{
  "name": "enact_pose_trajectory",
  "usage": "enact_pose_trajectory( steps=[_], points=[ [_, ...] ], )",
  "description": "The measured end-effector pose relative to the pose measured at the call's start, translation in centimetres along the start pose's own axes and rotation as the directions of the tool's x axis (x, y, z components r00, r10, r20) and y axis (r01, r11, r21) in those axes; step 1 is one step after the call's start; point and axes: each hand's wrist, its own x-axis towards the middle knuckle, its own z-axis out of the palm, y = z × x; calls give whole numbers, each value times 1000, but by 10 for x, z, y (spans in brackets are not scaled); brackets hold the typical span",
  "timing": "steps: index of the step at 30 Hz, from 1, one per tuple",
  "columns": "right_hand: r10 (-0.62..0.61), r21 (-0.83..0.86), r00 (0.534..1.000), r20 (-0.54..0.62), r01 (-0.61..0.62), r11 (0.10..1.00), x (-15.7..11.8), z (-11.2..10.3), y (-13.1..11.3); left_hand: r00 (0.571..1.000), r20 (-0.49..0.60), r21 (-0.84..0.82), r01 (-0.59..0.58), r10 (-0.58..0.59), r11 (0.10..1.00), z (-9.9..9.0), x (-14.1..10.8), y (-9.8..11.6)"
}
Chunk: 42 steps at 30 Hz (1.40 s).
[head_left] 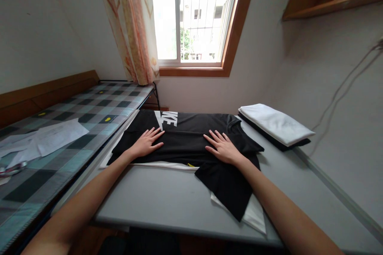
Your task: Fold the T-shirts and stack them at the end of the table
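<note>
Both the left hand (146, 143) and the right hand (224, 149) rest flat, fingers spread and gripping nothing, on the black shirt (182, 141); its long axis runs sideways across the table (149, 197), with the collar (235, 124) nearer the right hand.

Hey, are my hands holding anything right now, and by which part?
Nothing is held: the left hand and right hand lie spread flat on the black shirt.
</note>
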Motion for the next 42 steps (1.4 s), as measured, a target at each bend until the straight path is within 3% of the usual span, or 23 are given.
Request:
enact_pose_trajectory(
  steps=[11,16,22,27,31,37,42],
  points=[
    [243,-19,967,80,-243,970,-10,-7,41,1000,2,12,11,-11,1000,3,0,-5],
    [431,-64,899,80,-427,902,-17,-11,67,998,13,25,60,-60,998,0,-2,-14],
    [618,15,785,41,-619,785,-24,-9,94,968,30,75,248,-250,966,-6,-7,-39],
    [549,139,818,-173,-531,836,-29,-3,118,958,-20,79,288,-287,954,-6,-8,-48],
    [576,214,762,-296,-535,818,-32,-4,129,961,-39,73,278,-276,958,-2,-7,-51],
    [617,379,738,-273,-507,774,-32,-6,126,959,-24,79,282,-281,956,-6,-7,-55],
    [606,186,730,-315,-579,794,-31,-11,114,947,-49,98,320,-316,942,-7,-9,-60]
  ],
)
